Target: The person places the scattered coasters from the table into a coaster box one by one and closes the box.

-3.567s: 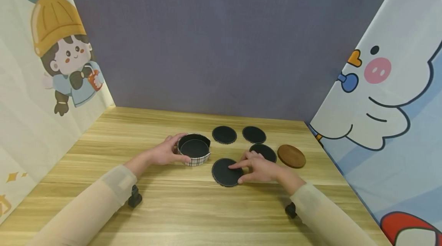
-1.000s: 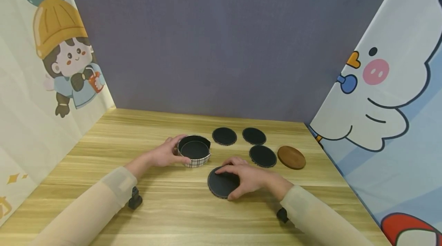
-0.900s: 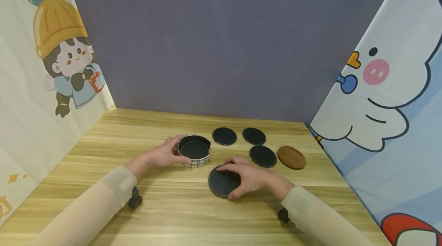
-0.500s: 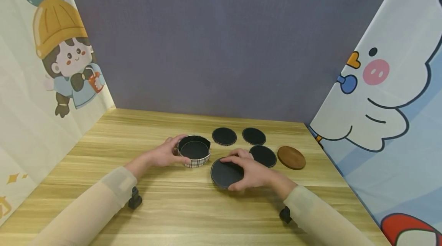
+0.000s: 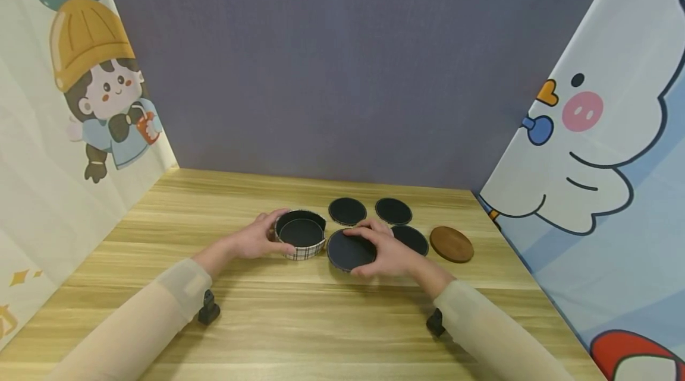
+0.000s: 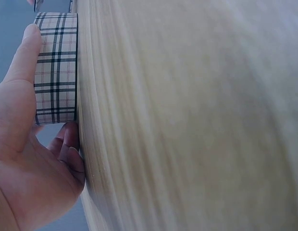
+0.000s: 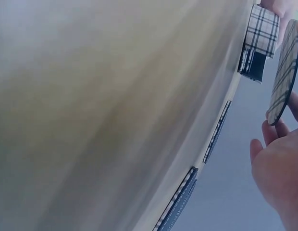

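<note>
My left hand (image 5: 254, 240) grips the side of a round coaster holder (image 5: 307, 251), black inside with a plaid outer wall and a gap on its right. In the left wrist view, thumb and fingers lie around that plaid wall (image 6: 56, 72). Just to the right, my right hand (image 5: 395, 256) pinches a round black coaster (image 5: 349, 251) by its edge. The right wrist view shows this coaster (image 7: 286, 72) raised off the tabletop, its plaid underside towards the wood. It is close beside the holder.
Two more black coasters, one back left (image 5: 347, 211) and one back right (image 5: 393, 211), lie flat behind the hands. A third coaster (image 5: 413, 241) is partly covered by the right hand. Right of it lies a brown wooden disc (image 5: 452, 244). A grey partition (image 5: 332, 72) stands behind the table.
The right hand went from touching the flat coaster to pinching it nearer the person, then lifted it and moved it away towards the holder's right side. The left hand stayed on the holder.
</note>
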Motion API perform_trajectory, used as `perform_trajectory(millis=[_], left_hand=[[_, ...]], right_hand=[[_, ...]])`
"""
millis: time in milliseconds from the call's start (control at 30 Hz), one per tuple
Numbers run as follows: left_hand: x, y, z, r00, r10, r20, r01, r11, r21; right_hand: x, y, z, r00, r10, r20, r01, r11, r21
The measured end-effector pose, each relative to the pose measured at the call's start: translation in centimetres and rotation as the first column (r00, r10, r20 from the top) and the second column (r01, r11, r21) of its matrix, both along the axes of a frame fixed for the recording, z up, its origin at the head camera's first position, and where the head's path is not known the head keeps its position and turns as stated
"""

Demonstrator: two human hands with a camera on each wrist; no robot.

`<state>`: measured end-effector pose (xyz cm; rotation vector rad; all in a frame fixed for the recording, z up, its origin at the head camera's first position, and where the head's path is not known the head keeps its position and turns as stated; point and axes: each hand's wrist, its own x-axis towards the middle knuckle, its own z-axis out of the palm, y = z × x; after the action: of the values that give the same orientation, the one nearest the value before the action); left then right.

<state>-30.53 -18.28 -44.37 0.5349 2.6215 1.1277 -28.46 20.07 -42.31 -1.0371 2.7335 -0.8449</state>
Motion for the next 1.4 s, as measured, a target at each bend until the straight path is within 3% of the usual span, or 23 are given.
perform_trajectory(millis=[300,833,1400], left_hand=[[0.1,0.0,0.1,1.0,-0.007,-0.016,0.007,1.0,-0.02],[0.1,-0.3,0.1,0.999,0.002,0.052,-0.004,0.999,0.047],[-0.1,-0.1,0.2,0.999,-0.008,0.037,0.008,1.0,0.013]], right_hand=[[-1.4,-1.1,0.2,0.999,-0.024,0.025,0.024,1.0,-0.005],[-3.3,-4.1,0.7,0.998,-0.05,0.035,0.05,0.999,0.014],[-5.2,-7.9,0.3,0.998,-0.052,0.034,0.052,0.998,0.025]])
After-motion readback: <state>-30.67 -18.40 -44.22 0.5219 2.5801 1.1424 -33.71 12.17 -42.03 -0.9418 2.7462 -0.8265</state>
